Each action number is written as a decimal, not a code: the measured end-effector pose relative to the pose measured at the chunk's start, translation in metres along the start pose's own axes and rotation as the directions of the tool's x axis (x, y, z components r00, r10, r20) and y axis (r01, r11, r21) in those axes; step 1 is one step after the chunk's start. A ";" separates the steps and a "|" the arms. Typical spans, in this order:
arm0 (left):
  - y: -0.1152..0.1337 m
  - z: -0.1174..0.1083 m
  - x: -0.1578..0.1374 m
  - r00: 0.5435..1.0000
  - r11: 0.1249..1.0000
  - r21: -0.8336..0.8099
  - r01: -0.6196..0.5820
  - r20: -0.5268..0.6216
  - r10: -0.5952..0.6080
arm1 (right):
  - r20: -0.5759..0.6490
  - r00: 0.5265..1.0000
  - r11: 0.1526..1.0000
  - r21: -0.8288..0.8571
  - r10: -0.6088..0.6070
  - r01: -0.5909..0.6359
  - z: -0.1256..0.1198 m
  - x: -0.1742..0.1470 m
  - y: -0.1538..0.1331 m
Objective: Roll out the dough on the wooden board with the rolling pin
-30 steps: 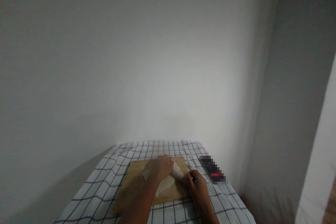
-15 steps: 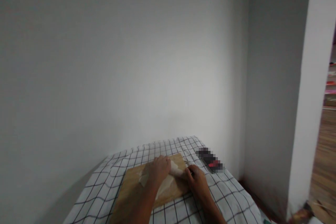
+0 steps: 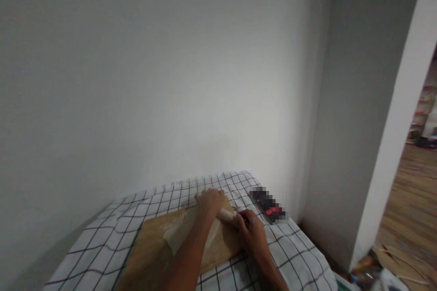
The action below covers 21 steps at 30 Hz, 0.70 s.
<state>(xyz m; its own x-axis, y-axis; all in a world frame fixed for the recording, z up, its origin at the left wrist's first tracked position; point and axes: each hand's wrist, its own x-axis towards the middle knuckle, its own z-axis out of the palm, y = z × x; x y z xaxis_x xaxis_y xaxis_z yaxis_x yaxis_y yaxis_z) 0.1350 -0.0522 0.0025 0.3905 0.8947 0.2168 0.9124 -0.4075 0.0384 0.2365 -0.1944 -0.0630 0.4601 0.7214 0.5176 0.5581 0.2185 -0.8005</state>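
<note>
A thin pale sheet of dough (image 3: 179, 233) lies on a wooden board (image 3: 150, 241). Across the board's right part runs a light rolling pin (image 3: 227, 216), slanting down toward the right. My left hand (image 3: 210, 202) is curled over the pin's far part, and its forearm covers some of the dough. My right hand (image 3: 251, 228) grips the near right end of the pin, thumb and fingers closed round it. Whether dough is wrapped on the covered part of the pin, I cannot tell.
The board rests on a white cloth with dark checks (image 3: 102, 245). Right of it lies a dark, pixelated flat object with a red patch (image 3: 268, 204). A pale wall (image 3: 205, 77) stands behind the table. Bags and cardboard (image 3: 403, 263) are on the floor at right.
My view has shifted, so table and board sit lower and further left. Both hands stay on the rolling pin, and more of the dough shows left of my left forearm.
</note>
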 end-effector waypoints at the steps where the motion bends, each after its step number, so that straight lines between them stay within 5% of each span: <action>1: 0.004 0.001 0.006 1.000 1.000 -0.019 0.017 -0.011 -0.017 | -0.001 1.000 1.000 -0.001 0.005 -0.005 0.000 0.000 0.000; 8: 0.023 0.020 0.039 0.998 0.995 -0.104 -0.010 -0.057 0.004 | 0.008 1.000 1.000 -0.011 0.012 -0.012 0.000 0.000 -0.001; 16: 0.023 0.028 0.049 0.935 0.921 -0.183 -0.343 0.026 0.354 | -0.010 1.000 1.000 0.002 0.018 -0.018 0.000 0.003 -0.006; 21: 0.013 0.024 0.042 0.915 0.916 -0.175 -0.360 0.127 0.384 | 0.010 1.000 1.000 0.002 0.011 -0.011 0.001 0.003 -0.005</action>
<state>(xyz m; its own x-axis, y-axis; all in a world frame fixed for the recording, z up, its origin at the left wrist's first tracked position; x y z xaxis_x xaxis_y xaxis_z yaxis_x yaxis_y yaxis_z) 0.1662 -0.0153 -0.0110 0.7228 0.6853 0.0893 0.6741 -0.7276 0.1276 0.2340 -0.1927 -0.0579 0.4593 0.7305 0.5054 0.5512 0.2118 -0.8071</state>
